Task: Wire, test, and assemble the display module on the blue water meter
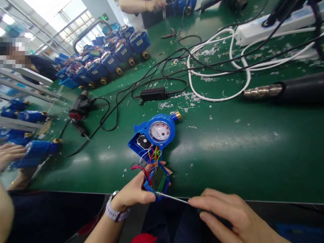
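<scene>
My left hand [138, 190] grips a small blue cover [165, 187] with a green circuit board [159, 179] inside, over the table's near edge. Red, yellow, white and black wires [155, 155] run from it to a blue water meter [162, 130] with a round dial and a brass fitting. The meter lies on the table just beyond. In my right hand [222, 212] is a screwdriver [174, 198]; its thin shaft points left and the tip meets the cover's near corner, close to my left thumb. The fingers mostly hide its handle.
Cables and a black adapter [153, 93] cross the green table [227, 145]. An electric screwdriver [79, 111] lies left, a hot-air gun [278, 90] right, below a white power strip [273, 27]. Several blue meters [108, 60] stand at the back. Co-workers' hands [11, 155] are at left and top.
</scene>
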Action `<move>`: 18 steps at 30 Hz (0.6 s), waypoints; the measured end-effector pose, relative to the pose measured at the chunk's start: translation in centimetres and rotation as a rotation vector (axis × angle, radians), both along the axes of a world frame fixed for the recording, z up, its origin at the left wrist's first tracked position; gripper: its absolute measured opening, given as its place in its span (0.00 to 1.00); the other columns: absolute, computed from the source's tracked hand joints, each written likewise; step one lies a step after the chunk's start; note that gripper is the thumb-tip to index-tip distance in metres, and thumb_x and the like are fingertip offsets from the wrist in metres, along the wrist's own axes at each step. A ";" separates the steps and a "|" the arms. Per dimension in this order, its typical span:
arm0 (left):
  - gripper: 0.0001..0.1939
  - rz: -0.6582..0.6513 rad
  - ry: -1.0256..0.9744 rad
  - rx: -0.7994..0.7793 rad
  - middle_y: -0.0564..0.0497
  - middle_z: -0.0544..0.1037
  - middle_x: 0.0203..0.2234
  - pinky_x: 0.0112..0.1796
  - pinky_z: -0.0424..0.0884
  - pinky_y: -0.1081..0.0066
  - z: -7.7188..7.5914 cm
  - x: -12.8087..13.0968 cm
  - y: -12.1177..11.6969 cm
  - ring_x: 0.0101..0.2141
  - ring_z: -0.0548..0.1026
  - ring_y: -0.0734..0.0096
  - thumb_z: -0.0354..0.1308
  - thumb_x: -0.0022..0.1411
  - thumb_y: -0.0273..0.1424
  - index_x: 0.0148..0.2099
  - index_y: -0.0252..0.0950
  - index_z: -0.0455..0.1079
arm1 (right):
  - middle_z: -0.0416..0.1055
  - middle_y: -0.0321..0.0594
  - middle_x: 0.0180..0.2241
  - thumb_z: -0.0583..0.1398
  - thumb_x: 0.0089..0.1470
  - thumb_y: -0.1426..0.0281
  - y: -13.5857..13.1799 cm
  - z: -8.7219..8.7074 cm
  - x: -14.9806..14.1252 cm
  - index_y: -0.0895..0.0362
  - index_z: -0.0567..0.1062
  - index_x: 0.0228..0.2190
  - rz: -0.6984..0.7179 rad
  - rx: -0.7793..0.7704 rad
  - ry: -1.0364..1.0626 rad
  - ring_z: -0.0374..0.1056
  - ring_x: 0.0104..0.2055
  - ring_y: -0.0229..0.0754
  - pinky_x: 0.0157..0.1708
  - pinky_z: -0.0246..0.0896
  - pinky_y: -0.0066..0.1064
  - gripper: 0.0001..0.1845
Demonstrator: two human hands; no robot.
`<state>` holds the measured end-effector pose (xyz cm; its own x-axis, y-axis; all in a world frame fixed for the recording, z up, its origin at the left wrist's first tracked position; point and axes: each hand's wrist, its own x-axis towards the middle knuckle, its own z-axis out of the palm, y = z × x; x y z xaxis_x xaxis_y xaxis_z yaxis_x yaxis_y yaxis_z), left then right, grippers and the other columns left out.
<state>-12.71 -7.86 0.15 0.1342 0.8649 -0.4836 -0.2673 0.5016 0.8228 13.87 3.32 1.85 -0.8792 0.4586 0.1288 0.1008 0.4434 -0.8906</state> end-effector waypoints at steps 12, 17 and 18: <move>0.49 -0.057 -0.182 0.019 0.44 0.66 0.54 0.50 0.69 0.58 -0.4 1.8 1.9 0.49 0.74 0.56 0.75 0.43 0.36 0.64 0.48 0.55 | 0.76 0.40 0.32 0.46 0.67 0.70 2.2 -0.4 0.8 0.53 0.76 0.43 0.061 0.011 0.027 0.73 0.26 0.38 0.24 0.67 0.25 0.19; 0.51 -0.120 -0.238 -0.008 0.45 0.67 0.53 0.51 0.68 0.56 -0.4 2.3 2.7 0.49 0.73 0.55 0.77 0.38 0.27 0.63 0.47 0.57 | 0.73 0.35 0.27 0.48 0.67 0.71 3.2 0.3 1.1 0.52 0.75 0.40 0.116 0.062 0.033 0.70 0.23 0.35 0.22 0.63 0.22 0.16; 0.50 -0.134 -0.235 -0.009 0.45 0.68 0.53 0.51 0.68 0.56 -0.4 2.4 2.9 0.49 0.73 0.55 0.77 0.37 0.26 0.61 0.46 0.59 | 0.73 0.35 0.26 0.49 0.67 0.71 3.4 0.4 1.2 0.52 0.75 0.40 0.119 0.060 0.030 0.70 0.23 0.35 0.21 0.62 0.21 0.15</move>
